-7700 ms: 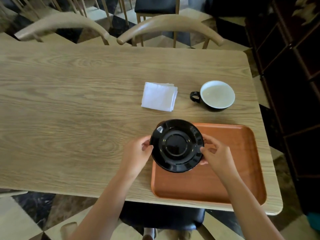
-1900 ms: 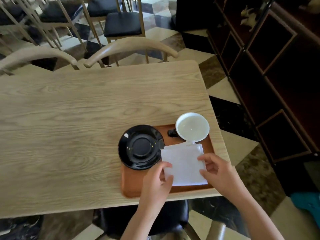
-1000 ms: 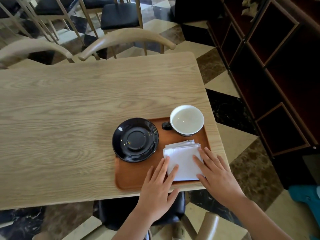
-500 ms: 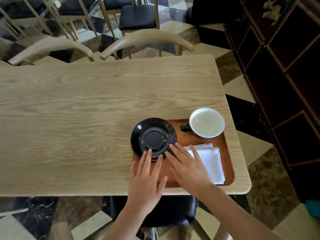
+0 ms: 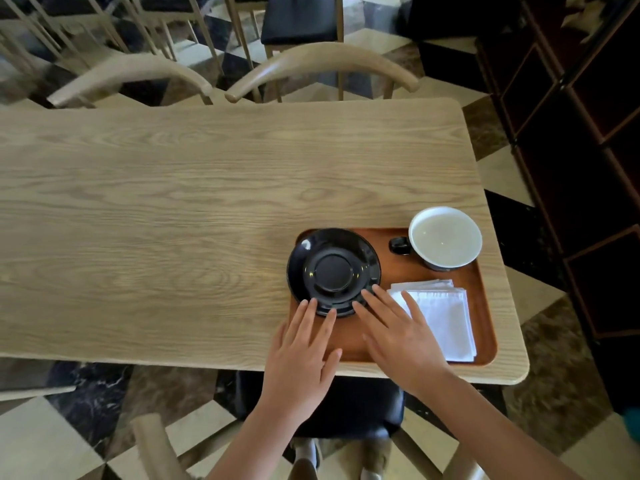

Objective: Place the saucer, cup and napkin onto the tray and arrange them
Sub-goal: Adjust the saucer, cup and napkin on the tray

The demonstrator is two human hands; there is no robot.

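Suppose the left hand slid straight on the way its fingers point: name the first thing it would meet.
The black saucer. The left hand lies flat with its fingertips at the saucer's near rim, probably already touching it; contact is hard to confirm.

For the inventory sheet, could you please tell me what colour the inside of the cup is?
White inside the cup, black outside; head view.

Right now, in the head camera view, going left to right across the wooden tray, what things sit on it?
Glossy black round saucer → folded white cloth napkin → black cup with a white inside, the rightmost by a little. The cup lies farther away than the napkin.
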